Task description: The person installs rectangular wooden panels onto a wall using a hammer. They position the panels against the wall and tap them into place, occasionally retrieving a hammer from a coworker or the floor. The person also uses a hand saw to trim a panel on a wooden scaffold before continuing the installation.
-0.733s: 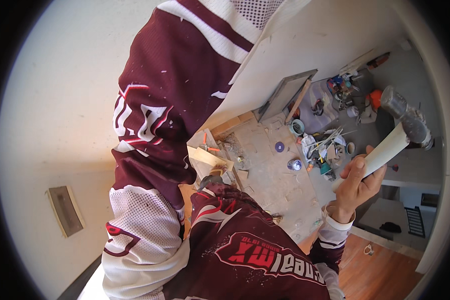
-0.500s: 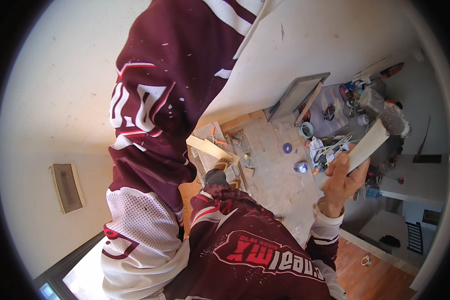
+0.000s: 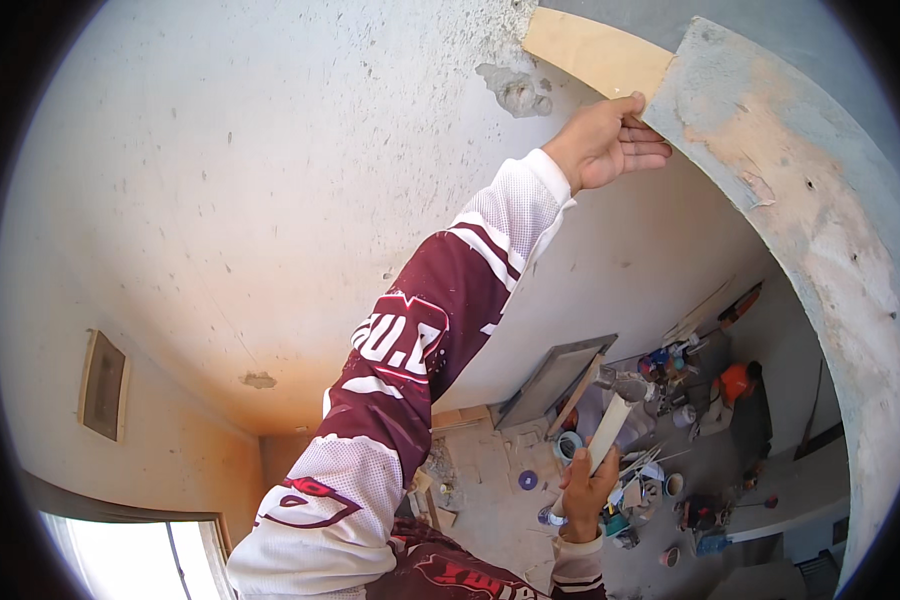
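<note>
My left hand (image 3: 610,147) is raised high. Its thumb touches the lower edge of a thin pale wooden board (image 3: 600,52), while the fingers stretch out toward the underside of a rough grey plastered beam (image 3: 780,150). The board spans from the wall to that beam at the top of the view. Lower down, my right hand (image 3: 588,490) is closed around the pale handle of a hammer (image 3: 610,437). The hammer's grey metal head points up, away from the hand.
Broken plaster (image 3: 515,90) marks the wall beside the board. Far below, tools and buckets (image 3: 570,443) crowd the floor, with a grey framed panel (image 3: 555,380) leaning on the wall. Another person in orange (image 3: 738,383) is down there. A window (image 3: 135,555) lies at lower left.
The view has swung upward, bringing the board, beam and my left hand into sight. My right hand still grips the hammer, now lower in the picture.
</note>
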Demonstrator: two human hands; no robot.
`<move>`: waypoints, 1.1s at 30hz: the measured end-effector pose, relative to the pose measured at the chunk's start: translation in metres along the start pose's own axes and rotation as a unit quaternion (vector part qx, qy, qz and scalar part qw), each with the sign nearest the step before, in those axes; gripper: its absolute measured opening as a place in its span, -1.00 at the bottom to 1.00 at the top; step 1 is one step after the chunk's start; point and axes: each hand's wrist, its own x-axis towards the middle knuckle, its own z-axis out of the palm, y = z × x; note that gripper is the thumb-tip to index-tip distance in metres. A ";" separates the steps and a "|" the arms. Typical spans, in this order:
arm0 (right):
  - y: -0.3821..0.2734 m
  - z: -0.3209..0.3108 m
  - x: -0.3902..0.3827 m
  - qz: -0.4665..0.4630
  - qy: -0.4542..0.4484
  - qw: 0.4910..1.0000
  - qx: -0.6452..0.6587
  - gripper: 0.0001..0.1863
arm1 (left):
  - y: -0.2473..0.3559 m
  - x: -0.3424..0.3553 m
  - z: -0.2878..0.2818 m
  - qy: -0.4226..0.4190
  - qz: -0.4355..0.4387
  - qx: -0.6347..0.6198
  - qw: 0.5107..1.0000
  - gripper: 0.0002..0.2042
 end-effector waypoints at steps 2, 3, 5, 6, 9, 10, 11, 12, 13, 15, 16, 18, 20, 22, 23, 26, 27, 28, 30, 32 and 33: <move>0.009 0.000 -0.003 0.014 -0.001 1.000 0.019 -0.76 | -0.002 -0.002 -0.002 0.003 0.018 -0.002 1.000 -0.46; 0.014 -0.004 -0.005 0.022 0.001 0.999 0.026 -0.76 | -0.004 -0.003 -0.001 0.003 0.025 -0.006 1.000 -0.47; 0.019 -0.008 -0.008 0.029 0.006 0.999 0.019 -0.77 | -0.006 -0.003 0.000 0.046 0.025 -0.043 0.998 -0.49; 0.022 -0.006 -0.009 0.032 0.010 0.999 0.016 -0.77 | -0.005 -0.001 -0.003 0.066 0.024 -0.062 0.996 -0.50; 0.034 -0.004 -0.012 0.059 0.016 0.998 0.008 -0.79 | -0.006 0.005 -0.019 0.031 0.048 -0.071 0.996 -0.49; 0.041 -0.005 -0.013 0.059 0.010 0.998 0.007 -0.78 | -0.007 0.005 -0.021 0.034 0.050 -0.071 0.996 -0.48; 0.049 -0.005 -0.013 0.060 0.005 0.998 0.005 -0.78 | -0.008 0.005 -0.022 0.038 0.053 -0.071 0.995 -0.47; 0.054 -0.006 -0.013 0.060 0.002 0.998 0.001 -0.77 | -0.009 0.005 -0.023 0.040 0.055 -0.074 0.995 -0.46; 0.057 -0.006 -0.014 0.078 0.002 0.997 0.004 -0.80 | -0.010 0.005 -0.024 0.050 0.049 -0.083 0.994 -0.45; 0.060 -0.004 -0.016 0.112 -0.002 0.994 0.009 -0.82 | -0.010 0.005 -0.025 0.069 0.040 -0.099 0.992 -0.42; 0.060 -0.002 -0.017 0.119 -0.001 0.993 0.008 -0.83 | -0.009 0.004 -0.027 0.061 0.044 -0.092 0.993 -0.40; 0.061 0.002 -0.021 0.134 0.001 0.991 0.007 -0.83 | -0.009 0.004 -0.028 0.045 0.052 -0.078 0.995 -0.38; 0.069 0.001 -0.022 0.143 -0.001 0.990 0.005 -0.83 | -0.010 0.007 -0.026 0.035 0.056 -0.067 0.996 -0.36; 0.076 0.004 -0.024 0.152 -0.005 0.988 -0.015 -0.83 | -0.010 0.008 -0.029 0.030 0.061 -0.064 0.996 -0.33; 0.078 0.005 -0.026 0.156 -0.007 0.987 -0.032 -0.83 | -0.010 0.009 -0.031 0.030 0.063 -0.066 0.995 -0.32; 0.102 0.001 -0.033 0.156 -0.016 0.985 -0.078 -0.81 | -0.012 0.013 -0.037 0.030 0.065 -0.093 0.993 -0.26; 0.115 0.001 -0.035 0.154 -0.022 0.984 -0.091 -0.81 | -0.010 0.013 -0.040 0.031 0.066 -0.102 0.992 -0.24; 0.127 -0.001 -0.037 0.150 -0.024 0.983 -0.102 -0.80 | -0.009 0.014 -0.041 0.030 0.062 -0.104 0.992 -0.22; 0.145 -0.003 -0.039 0.150 -0.029 0.981 -0.116 -0.78 | -0.007 0.013 -0.046 0.029 0.049 -0.110 0.992 -0.18; 0.155 -0.002 -0.039 0.161 -0.036 0.980 -0.115 -0.77 | -0.011 0.003 -0.054 0.075 0.032 -0.112 0.990 -0.16; 0.157 -0.001 -0.039 0.171 -0.039 0.978 -0.110 -0.76 | -0.016 -0.006 -0.057 0.099 0.022 -0.114 0.988 -0.16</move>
